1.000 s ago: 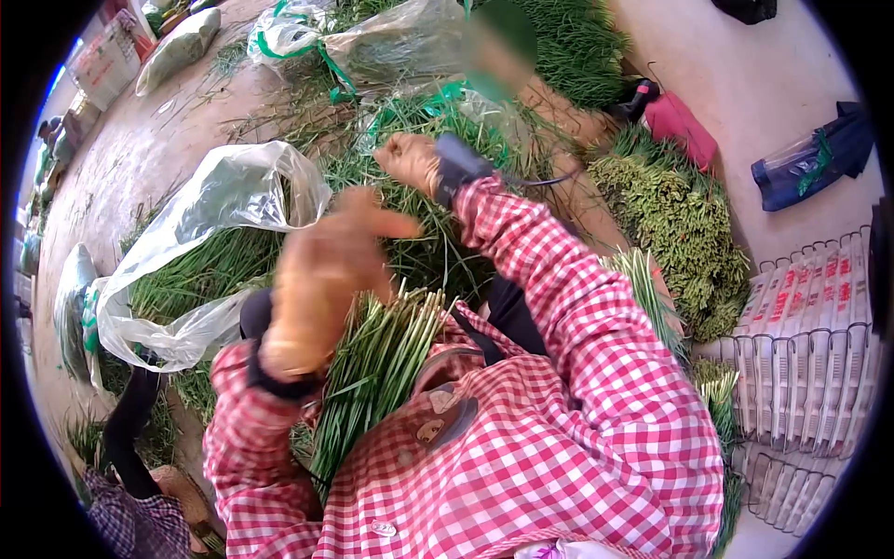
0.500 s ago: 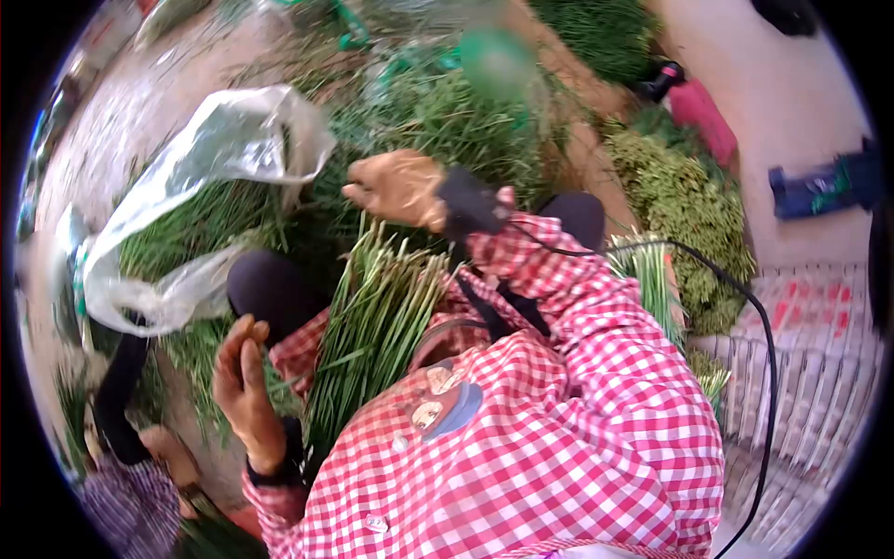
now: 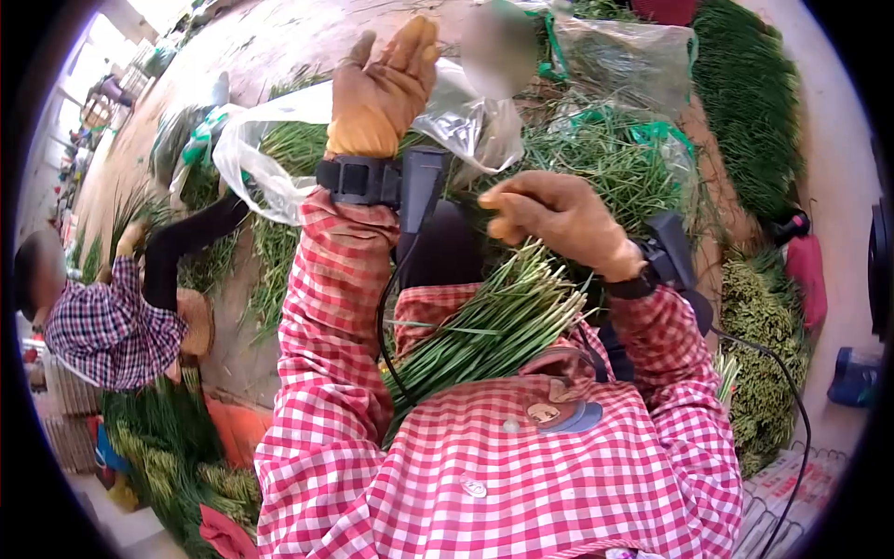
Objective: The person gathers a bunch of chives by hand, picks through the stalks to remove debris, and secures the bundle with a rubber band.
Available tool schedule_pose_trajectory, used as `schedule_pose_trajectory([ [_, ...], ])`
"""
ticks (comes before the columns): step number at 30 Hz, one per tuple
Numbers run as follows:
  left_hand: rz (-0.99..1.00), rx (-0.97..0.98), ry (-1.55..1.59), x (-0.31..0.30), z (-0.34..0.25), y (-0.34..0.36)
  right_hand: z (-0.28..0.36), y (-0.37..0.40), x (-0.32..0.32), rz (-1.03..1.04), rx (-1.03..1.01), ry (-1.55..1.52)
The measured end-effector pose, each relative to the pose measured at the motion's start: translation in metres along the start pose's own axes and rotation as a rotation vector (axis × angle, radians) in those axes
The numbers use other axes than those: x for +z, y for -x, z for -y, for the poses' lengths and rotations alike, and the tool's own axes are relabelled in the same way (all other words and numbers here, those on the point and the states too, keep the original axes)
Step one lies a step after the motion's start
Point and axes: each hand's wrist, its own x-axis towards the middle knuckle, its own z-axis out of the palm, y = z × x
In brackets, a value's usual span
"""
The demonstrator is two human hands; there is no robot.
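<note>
My left hand (image 3: pixel 380 93), in a tan glove, reaches out over a clear plastic bag (image 3: pixel 475 116) with its fingers stretched and apart. Nothing shows in it. Below and to its right, my right hand (image 3: pixel 559 222), gloved too, has its fingers curled together; whatever they hold, if anything, cannot be made out. Just under that hand, a bundle of long green stems (image 3: pixel 494 321) with pale cut ends lies across my lap.
Loose green stalks (image 3: pixel 596 154) lie heaped ahead of me. Long green piles (image 3: pixel 745 102) and pale-ended bundles (image 3: pixel 764 363) line the right side, near a pink object (image 3: pixel 805 279). At left sits another person in a checked shirt (image 3: pixel 116 326). A black cable (image 3: pixel 782 391) runs from my right wrist.
My left hand has swung up and forward from beside my lap to above the plastic bag. The view has turned left, bringing the other person further in. My right hand stays near the stems.
</note>
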Motion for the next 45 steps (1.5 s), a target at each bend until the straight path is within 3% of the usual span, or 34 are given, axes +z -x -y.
schedule_pose_trajectory([
  [2, -0.003, 0.015, 0.038, -0.005, -0.003, -0.007, 0.003, -0.007, 0.005, 0.034, 0.061, -0.061],
  [3, -0.192, 0.168, -0.114, -0.004, -0.002, -0.014, 0.003, -0.009, 0.01, 0.064, 0.095, -0.111],
  [5, -0.376, 0.152, -0.173, 0.006, -0.008, -0.023, 0.003, -0.013, 0.023, 0.14, 0.165, -0.213],
  [8, -0.159, -0.116, -0.335, -0.006, -0.039, -0.028, -0.004, -0.018, 0.055, 0.288, 0.139, -0.253],
  [10, -0.578, 0.392, -0.566, 0.015, 0.005, -0.035, 0.0, -0.026, 0.057, 0.088, 0.071, -0.223],
  [13, -0.556, 0.3, -0.663, 0.04, 0.027, -0.013, 0.002, -0.037, 0.048, 0.023, -0.051, -0.249],
  [17, -0.519, 0.453, -0.529, 0.044, 0.036, -0.014, 0.003, -0.036, 0.064, -0.176, -0.146, -0.129],
  [20, -0.507, 0.526, -0.468, 0.043, 0.043, -0.015, -0.031, -0.045, 0.088, -0.182, -0.075, -0.63],
  [21, -0.518, 0.522, -0.452, 0.044, 0.049, -0.016, -0.032, -0.046, 0.101, -0.138, -0.047, -0.94],
  [23, -0.516, 0.526, -0.438, 0.044, 0.055, -0.017, -0.009, -0.031, 0.09, -0.155, 0.295, -0.641],
  [26, -0.498, 1.035, -1.183, 0.045, 0.063, -0.017, -0.041, -0.038, 0.106, -0.094, 0.08, -0.84],
  [27, -0.306, 1.137, -1.206, 0.049, 0.072, -0.017, -0.041, -0.036, 0.107, -0.016, 0.096, -0.992],
  [28, -0.176, 1.098, -1.215, 0.051, 0.078, -0.018, -0.035, -0.035, 0.106, 0.062, 0.11, -1.142],
  [30, -0.177, 0.93, -1.262, 0.083, 0.106, -0.007, -0.025, -0.034, 0.099, 0.102, 0.169, -1.278],
  [32, -0.134, 0.697, -0.961, 0.085, 0.112, -0.009, -0.011, -0.032, 0.084, 0.134, 0.223, -1.332],
  [33, -0.114, 0.581, -0.81, 0.085, 0.114, -0.01, -0.051, -0.05, 0.08, 0.827, -0.206, -1.683],
  [36, 0.018, 0.188, -0.236, 0.096, 0.127, -0.011, -0.091, -0.07, 0.086, 0.419, 0.055, -1.542],
  [38, 0.325, -0.208, 0.207, 0.089, 0.15, -0.013, -0.092, -0.089, 0.075, 0.739, -0.179, -1.396],
  [39, 0.33, -0.23, 0.205, 0.092, 0.169, -0.01, -0.089, -0.099, 0.074, 0.929, -0.3, -1.338],
  [41, 0.329, -0.266, 0.158, 0.108, 0.195, -0.002, -0.083, -0.107, 0.078, 1.034, -0.364, -1.263],
  [45, 0.242, -0.275, -0.18, 0.128, 0.228, 0.012, -0.085, -0.095, 0.073, 0.785, -0.356, -0.942],
])
